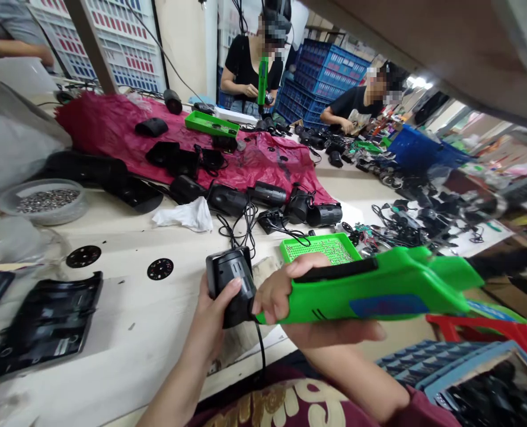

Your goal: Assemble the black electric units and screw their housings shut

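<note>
Head view: left hand [210, 313] curls round a black plastic housing [228, 265]; right hand [275, 292] clenches a green plastic screwdriver [399, 279], aimed nine o'clock, seemingly mid-screwing, tip hidden; steady alignment needed.

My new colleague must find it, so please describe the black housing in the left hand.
At the white worktable, look just left of the big green tool. There the left hand grips the black housing. Unlike the black parts lying behind it, this one is held.
</note>
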Tool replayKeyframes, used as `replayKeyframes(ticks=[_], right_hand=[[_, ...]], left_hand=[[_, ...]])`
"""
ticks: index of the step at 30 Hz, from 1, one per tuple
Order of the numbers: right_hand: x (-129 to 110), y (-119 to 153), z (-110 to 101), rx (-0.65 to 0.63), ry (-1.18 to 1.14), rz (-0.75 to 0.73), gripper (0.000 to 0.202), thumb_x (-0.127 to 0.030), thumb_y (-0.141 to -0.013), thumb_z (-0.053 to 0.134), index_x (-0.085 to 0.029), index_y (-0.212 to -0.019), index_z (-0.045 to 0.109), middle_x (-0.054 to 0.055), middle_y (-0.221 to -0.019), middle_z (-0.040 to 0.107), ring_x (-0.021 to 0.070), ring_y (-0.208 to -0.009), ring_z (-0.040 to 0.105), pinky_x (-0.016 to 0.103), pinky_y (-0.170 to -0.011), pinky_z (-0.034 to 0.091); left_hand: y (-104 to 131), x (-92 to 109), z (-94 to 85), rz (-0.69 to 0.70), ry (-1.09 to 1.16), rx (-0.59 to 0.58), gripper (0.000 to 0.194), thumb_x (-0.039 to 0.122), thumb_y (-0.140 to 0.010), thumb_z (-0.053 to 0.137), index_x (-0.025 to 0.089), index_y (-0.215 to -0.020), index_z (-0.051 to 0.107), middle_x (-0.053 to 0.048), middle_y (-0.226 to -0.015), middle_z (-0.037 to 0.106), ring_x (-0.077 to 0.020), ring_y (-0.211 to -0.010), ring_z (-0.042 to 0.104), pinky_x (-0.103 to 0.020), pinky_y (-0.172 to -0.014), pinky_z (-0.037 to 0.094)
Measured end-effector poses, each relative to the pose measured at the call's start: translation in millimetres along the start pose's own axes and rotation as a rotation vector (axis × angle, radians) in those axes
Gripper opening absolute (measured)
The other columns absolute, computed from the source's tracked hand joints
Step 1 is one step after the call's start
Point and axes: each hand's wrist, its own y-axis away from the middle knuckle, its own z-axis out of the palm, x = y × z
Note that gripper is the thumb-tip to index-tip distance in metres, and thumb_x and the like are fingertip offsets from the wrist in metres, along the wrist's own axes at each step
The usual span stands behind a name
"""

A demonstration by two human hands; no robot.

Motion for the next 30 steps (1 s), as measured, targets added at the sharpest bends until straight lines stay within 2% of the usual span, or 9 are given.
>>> replayKeyframes(ticks=[4,14,18,20,22,24,26,27,30], right_hand=[[-7,-7,-6,0.103,-0.046,-0.285,0.059,-0.078,-0.081,0.047,-0.025,-0.100,0.064,-0.007,-0.049,0.049,0.0114,-0.033,0.045,0.025,-0.038,0.048],[-13,-15,-51,0.097,0.194,-0.195,0.058,-0.073,-0.077,0.061,-0.022,-0.103,0.063,-0.005,-0.059,0.055,0.0128,-0.045,0.053,0.030,-0.055,0.055],[-14,-20,-71,0.090,0.622,-0.138,0.058,-0.069,-0.081,0.059,-0.025,-0.118,0.055,0.005,-0.088,0.063,0.0229,-0.082,0.064,0.042,-0.078,0.055],[-16,-18,-76,0.218,0.805,-0.324,0.050,-0.061,-0.088,0.054,-0.026,-0.125,0.052,0.009,-0.111,0.057,0.0264,-0.106,0.059,0.044,-0.090,0.052],[-14,-10,-73,0.300,0.878,-0.626,0.034,-0.041,-0.095,0.050,-0.030,-0.127,0.053,0.006,-0.114,0.053,0.0223,-0.110,0.055,0.039,-0.092,0.050],[-8,1,-65,0.140,0.931,-0.726,0.033,-0.026,-0.094,0.049,-0.030,-0.126,0.055,0.003,-0.105,0.055,0.0186,-0.101,0.057,0.035,-0.090,0.051],[2,12,-51,-0.131,1.016,-0.321,0.044,-0.033,-0.090,0.058,-0.026,-0.132,0.050,0.007,-0.114,0.057,0.0229,-0.108,0.057,0.040,-0.094,0.051],[8,16,-44,-0.205,1.035,-0.083,0.062,-0.043,-0.084,0.067,-0.023,-0.138,0.044,0.012,-0.125,0.054,0.0282,-0.117,0.054,0.046,-0.099,0.049],[24,22,-26,-0.270,1.018,0.390,0.105,-0.056,-0.068,0.079,-0.016,-0.150,0.025,0.021,-0.150,0.031,0.0379,-0.140,0.034,0.054,-0.113,0.035]], left_hand=[[-1,0,-3.5,-0.006,0.013,0.016,0.074,0.042,-0.057,0.085,0.018,-0.120,0.056,-0.005,-0.097,0.068,-0.0184,-0.082,0.063,-0.027,-0.068,0.053],[-5,-5,-11.5,-0.071,0.089,0.076,0.075,0.041,-0.054,0.088,0.021,-0.121,0.060,-0.002,-0.093,0.073,-0.0192,-0.080,0.067,-0.029,-0.066,0.058],[-6,-6,-17.5,-0.089,0.139,0.065,0.084,0.044,-0.046,0.091,0.019,-0.121,0.061,-0.003,-0.089,0.074,-0.0251,-0.077,0.070,-0.039,-0.069,0.060],[-4,-7,-20.7,-0.093,0.170,0.048,0.086,0.044,-0.045,0.091,0.019,-0.122,0.061,-0.004,-0.090,0.075,-0.0284,-0.080,0.071,-0.043,-0.074,0.060],[-2,-10,-22.9,-0.073,0.190,0.042,0.083,0.042,-0.047,0.091,0.022,-0.123,0.062,-0.004,-0.094,0.076,-0.0293,-0.088,0.071,-0.043,-0.081,0.059],[-1,-13,-23.1,-0.052,0.222,0.047,0.073,0.042,-0.052,0.090,0.025,-0.119,0.065,-0.002,-0.100,0.076,-0.0289,-0.100,0.069,-0.040,-0.088,0.056],[-1,-15,-21.7,-0.067,0.284,0.042,0.064,0.054,-0.056,0.085,0.025,-0.111,0.070,-0.004,-0.102,0.076,-0.0301,-0.111,0.064,-0.039,-0.094,0.053],[-2,-15,-20.9,-0.083,0.316,0.034,0.064,0.062,-0.057,0.081,0.024,-0.108,0.072,-0.005,-0.102,0.076,-0.0314,-0.114,0.063,-0.039,-0.096,0.052],[-5,-13,-20.8,-0.137,0.386,0.071,0.063,0.068,-0.064,0.071,0.027,-0.111,0.073,-0.005,-0.108,0.075,-0.0334,-0.119,0.060,-0.042,-0.101,0.048]])
